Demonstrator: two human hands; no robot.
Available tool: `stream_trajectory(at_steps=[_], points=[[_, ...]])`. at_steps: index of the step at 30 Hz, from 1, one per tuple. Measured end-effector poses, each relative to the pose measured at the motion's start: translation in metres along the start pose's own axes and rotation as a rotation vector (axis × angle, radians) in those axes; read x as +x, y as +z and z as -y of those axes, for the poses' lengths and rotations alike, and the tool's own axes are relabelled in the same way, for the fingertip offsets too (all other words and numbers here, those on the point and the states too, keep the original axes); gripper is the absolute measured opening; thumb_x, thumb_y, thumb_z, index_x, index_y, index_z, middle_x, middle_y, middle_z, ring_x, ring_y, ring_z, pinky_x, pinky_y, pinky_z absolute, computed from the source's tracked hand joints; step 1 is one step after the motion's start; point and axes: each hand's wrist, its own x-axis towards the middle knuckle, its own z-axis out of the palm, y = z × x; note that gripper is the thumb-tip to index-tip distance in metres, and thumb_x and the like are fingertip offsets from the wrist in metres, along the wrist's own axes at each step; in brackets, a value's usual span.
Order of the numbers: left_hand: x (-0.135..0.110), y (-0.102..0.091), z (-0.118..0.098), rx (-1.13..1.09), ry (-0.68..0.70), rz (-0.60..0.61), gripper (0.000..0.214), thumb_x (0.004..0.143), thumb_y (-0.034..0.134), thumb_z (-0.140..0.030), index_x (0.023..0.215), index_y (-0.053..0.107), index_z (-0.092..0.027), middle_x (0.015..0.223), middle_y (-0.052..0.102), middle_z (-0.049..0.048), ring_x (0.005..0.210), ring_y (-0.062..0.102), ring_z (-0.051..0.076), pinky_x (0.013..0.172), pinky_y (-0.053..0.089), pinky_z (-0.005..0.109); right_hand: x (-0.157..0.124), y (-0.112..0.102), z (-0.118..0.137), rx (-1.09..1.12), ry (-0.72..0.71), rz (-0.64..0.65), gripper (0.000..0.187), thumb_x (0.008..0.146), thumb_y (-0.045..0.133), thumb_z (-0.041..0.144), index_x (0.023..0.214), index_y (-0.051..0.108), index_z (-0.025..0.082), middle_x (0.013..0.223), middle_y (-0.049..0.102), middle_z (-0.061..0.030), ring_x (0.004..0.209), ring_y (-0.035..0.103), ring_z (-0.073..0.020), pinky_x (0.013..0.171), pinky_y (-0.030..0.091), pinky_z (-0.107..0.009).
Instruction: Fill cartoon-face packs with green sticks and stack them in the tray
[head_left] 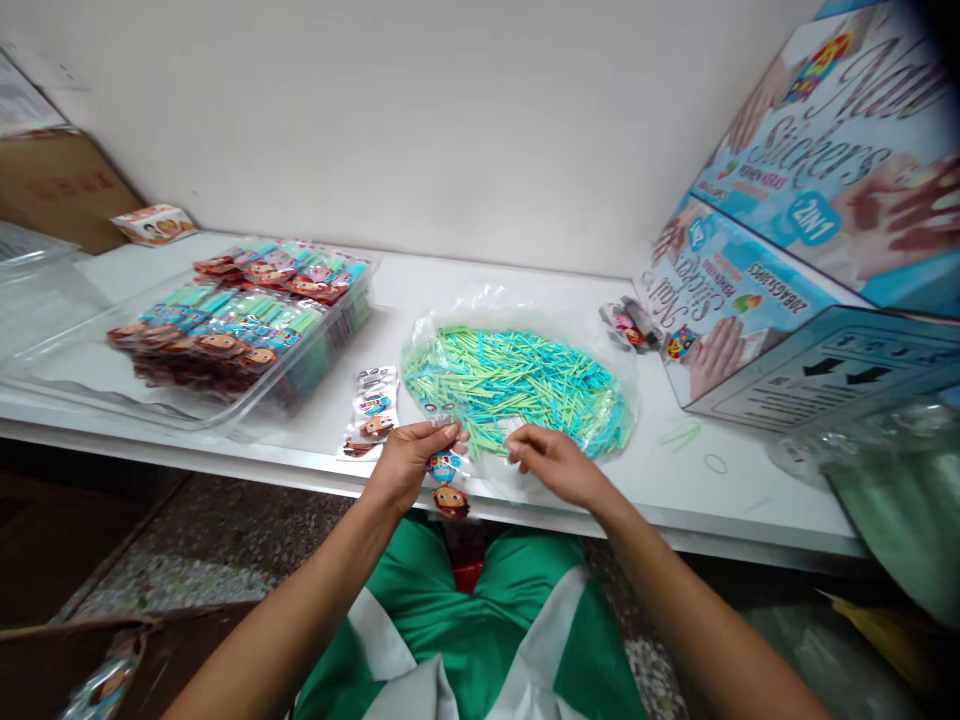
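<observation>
My left hand (417,458) is closed, thumb against fingers, on a small printed pouch (448,483) with a cartoon face that hangs over the table's front edge. My right hand (553,460) has its fingertips pinched together at the near edge of a clear plastic bag (627,385). Something pale shows by those fingertips, too small to name. The bag lies spread out and bears a heap of thin green and blue sticks (517,375). Left of the bag, a small stack of similar flat pouches (373,408) lies on the table.
A clear plastic tray (247,412) at the left holds rows of filled pouches (225,330). Large nail sticker boxes (810,225) stand at the right, with a few dark packets (628,325) beside them. Loose green sticks (680,437) and a rubber band (716,463) lie on the table (652,490).
</observation>
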Motion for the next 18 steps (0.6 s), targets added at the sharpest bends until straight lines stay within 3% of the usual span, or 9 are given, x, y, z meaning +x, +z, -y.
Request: stream_trajectory(at_steps=[2, 4, 9, 12, 15, 18], points=[[-0.002, 0.000, 0.002, -0.006, -0.013, 0.005, 0.027, 0.058, 0.079, -0.026, 0.078, 0.071, -0.010, 0.075, 0.070, 0.0080, 0.065, 0.064, 0.014, 0.063, 0.048, 0.022, 0.002, -0.020, -0.008, -0.206, 0.026, -0.094, 0.021, 0.084, 0.046, 0.033, 0.083, 0.059, 0.017, 0.070, 0.060, 0.0006, 0.064, 0.055, -0.0128, 0.060, 0.041, -0.024], [-0.003, 0.001, 0.005, -0.027, -0.040, 0.011, 0.028, 0.059, 0.078, -0.028, 0.080, 0.070, -0.011, 0.078, 0.070, 0.0075, 0.062, 0.063, 0.013, 0.058, 0.047, 0.021, 0.004, -0.030, -0.013, -0.382, 0.037, -0.087, 0.021, 0.084, 0.045, 0.033, 0.083, 0.059, 0.018, 0.070, 0.061, 0.0002, 0.065, 0.055, -0.0136, 0.059, 0.038, -0.023], [-0.008, 0.000, 0.014, 0.073, -0.027, 0.094, 0.035, 0.067, 0.070, -0.035, 0.096, 0.067, -0.015, 0.075, 0.067, 0.0057, 0.056, 0.060, 0.013, 0.052, 0.045, 0.023, 0.009, -0.013, -0.008, -0.655, 0.074, 0.030, 0.022, 0.085, 0.045, 0.035, 0.088, 0.061, 0.020, 0.082, 0.065, -0.0024, 0.073, 0.057, -0.0151, 0.060, 0.034, -0.023], [-0.017, -0.002, 0.015, 0.467, 0.218, 0.215, 0.023, 0.076, 0.059, -0.031, 0.092, 0.069, -0.018, 0.099, 0.066, 0.0100, 0.080, 0.063, 0.019, 0.070, 0.048, 0.028, 0.019, 0.001, -0.003, -0.764, 0.116, 0.024, 0.028, 0.086, 0.044, 0.041, 0.095, 0.059, 0.019, 0.092, 0.065, -0.0051, 0.081, 0.058, -0.0173, 0.063, 0.034, -0.024], [-0.023, -0.002, 0.013, 1.007, 0.495, 0.450, 0.025, 0.079, 0.050, -0.016, 0.096, 0.068, -0.023, 0.127, 0.053, 0.0074, 0.103, 0.058, 0.023, 0.086, 0.043, 0.032, 0.031, 0.010, 0.000, -0.848, 0.136, 0.012, 0.037, 0.087, 0.040, 0.047, 0.102, 0.056, 0.018, 0.101, 0.062, -0.0091, 0.088, 0.058, -0.0204, 0.067, 0.037, -0.027], [-0.020, -0.001, 0.012, 1.339, 0.557, 0.606, 0.035, 0.075, 0.045, -0.007, 0.100, 0.064, -0.022, 0.117, 0.058, 0.0076, 0.095, 0.060, 0.021, 0.082, 0.043, 0.029, 0.041, 0.017, 0.000, -0.913, 0.153, 0.030, 0.045, 0.086, 0.039, 0.053, 0.106, 0.054, 0.016, 0.105, 0.060, -0.0119, 0.090, 0.059, -0.0230, 0.070, 0.039, -0.029]])
